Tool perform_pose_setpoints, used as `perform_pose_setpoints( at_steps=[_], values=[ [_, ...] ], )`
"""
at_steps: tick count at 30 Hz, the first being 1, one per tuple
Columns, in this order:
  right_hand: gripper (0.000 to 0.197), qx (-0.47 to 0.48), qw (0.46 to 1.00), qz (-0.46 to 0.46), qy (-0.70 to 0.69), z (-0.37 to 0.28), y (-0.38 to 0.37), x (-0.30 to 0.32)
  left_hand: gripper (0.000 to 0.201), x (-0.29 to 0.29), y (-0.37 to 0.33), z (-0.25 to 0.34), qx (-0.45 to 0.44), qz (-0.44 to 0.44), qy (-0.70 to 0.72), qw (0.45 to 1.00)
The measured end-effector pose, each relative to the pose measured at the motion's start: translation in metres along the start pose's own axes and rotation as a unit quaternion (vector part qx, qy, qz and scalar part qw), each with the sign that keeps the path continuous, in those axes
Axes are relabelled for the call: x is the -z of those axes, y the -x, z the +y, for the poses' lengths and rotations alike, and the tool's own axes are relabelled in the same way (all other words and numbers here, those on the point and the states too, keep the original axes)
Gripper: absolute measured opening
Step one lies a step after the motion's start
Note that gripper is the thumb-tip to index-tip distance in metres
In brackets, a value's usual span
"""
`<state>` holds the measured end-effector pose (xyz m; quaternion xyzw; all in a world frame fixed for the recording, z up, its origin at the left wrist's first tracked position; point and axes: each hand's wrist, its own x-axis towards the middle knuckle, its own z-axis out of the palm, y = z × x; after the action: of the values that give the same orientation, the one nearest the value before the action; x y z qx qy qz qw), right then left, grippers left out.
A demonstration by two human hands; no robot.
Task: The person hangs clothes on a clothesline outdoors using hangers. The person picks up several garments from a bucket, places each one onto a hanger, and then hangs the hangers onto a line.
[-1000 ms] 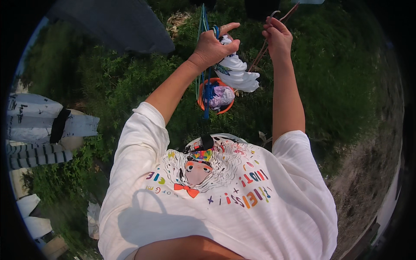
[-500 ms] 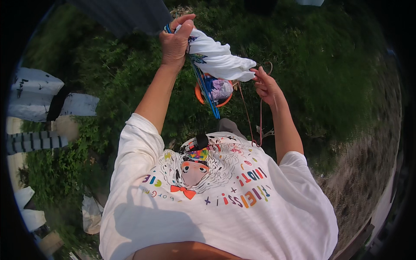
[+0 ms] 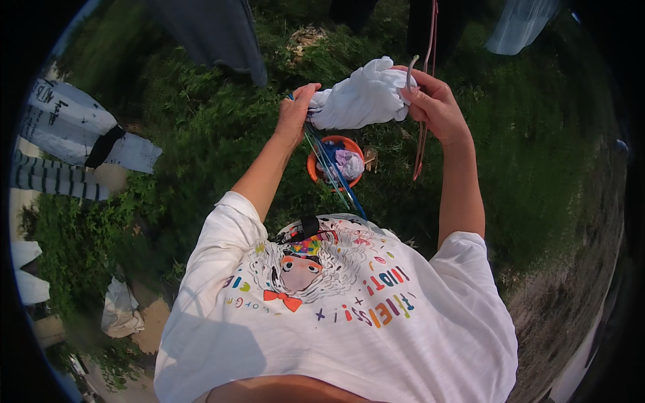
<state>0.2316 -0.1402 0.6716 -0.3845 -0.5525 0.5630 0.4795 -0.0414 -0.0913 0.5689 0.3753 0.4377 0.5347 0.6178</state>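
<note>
A bunched white garment (image 3: 359, 99) stretches between my two hands in front of me. My left hand (image 3: 295, 117) is closed round its left end and also grips several blue clothes hangers (image 3: 336, 171), which hang down toward my shirt. At the other end, my right hand (image 3: 440, 111) pinches the gathered cloth between thumb and fingers. It also has a reddish-brown clothes hanger (image 3: 422, 144), whose hook curves up beside the thumb. Below the garment stands an orange basket (image 3: 311, 166) with crumpled white, lilac and dark blue laundry (image 3: 348, 163) in it, partly behind the hangers.
Green plants (image 3: 201, 127) cover the ground around the basket. Dark trousers or similar cloth (image 3: 215, 33) hang at the far left, with pale blue cloth (image 3: 521, 27) at the far right. On the left hang a printed white garment (image 3: 74, 124) and striped cloth (image 3: 57, 178).
Both hands have shifted right, and the garment is more bunched and nearly level. My left hand has come nearer, my right hand farther away. The reddish-brown hanger has swung upward.
</note>
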Motion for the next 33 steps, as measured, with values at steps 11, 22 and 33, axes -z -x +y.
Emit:
perform_pose_setpoints(
  at_steps=[11, 22, 33],
  values=[
    [0.036, 0.073, 0.996, 0.003, 0.051, -0.057, -0.044, 0.011, 0.042, -0.032, -0.01, 0.027, -0.004, -0.023, -0.131, 0.991],
    [0.018, 0.095, 0.994, -0.002, 0.057, -0.128, -0.058, -0.026, 0.041, -0.021, 0.004, 0.082, -0.114, -0.059, -0.249, 0.96],
    [0.011, 0.09, 0.995, -0.048, 0.015, -0.106, -0.129, -0.046, 0.091, -0.02, -0.002, 0.13, -0.189, -0.145, -0.325, 0.915]
  ],
)
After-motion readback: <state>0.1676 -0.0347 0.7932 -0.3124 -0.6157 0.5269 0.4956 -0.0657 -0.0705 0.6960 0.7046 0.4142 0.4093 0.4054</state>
